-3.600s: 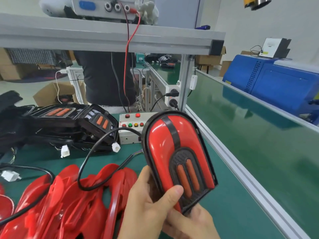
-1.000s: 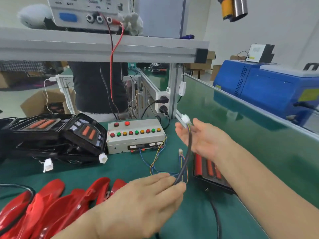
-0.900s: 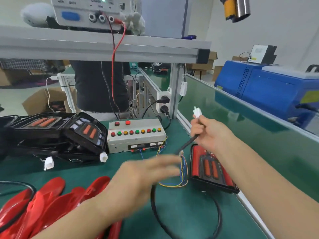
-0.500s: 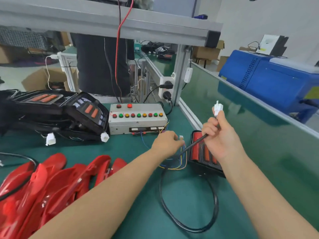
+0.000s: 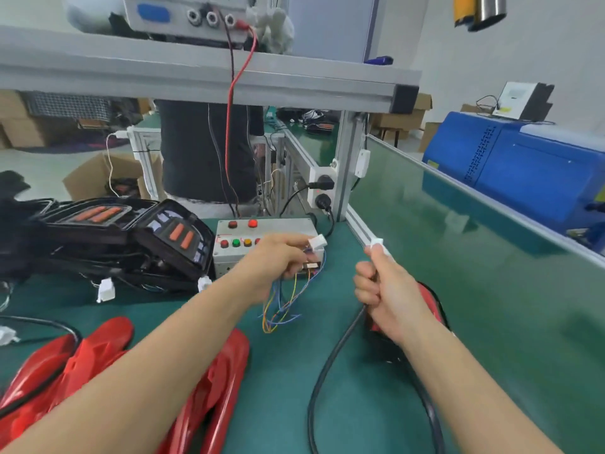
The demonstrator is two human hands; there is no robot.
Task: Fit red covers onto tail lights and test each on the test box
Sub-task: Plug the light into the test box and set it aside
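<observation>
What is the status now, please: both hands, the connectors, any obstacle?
Left hand pinches test-box connector. Right hand grips tail-light cable, plug up. Connectors apart, not mated. Nothing between them.

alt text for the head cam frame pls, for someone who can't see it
Over a green bench, the left hand pinches the test box's white connector while the right hand grips the tail light's black cable just below its white plug, the two connectors apart. The test box sits behind; red covers lie front left.
</observation>
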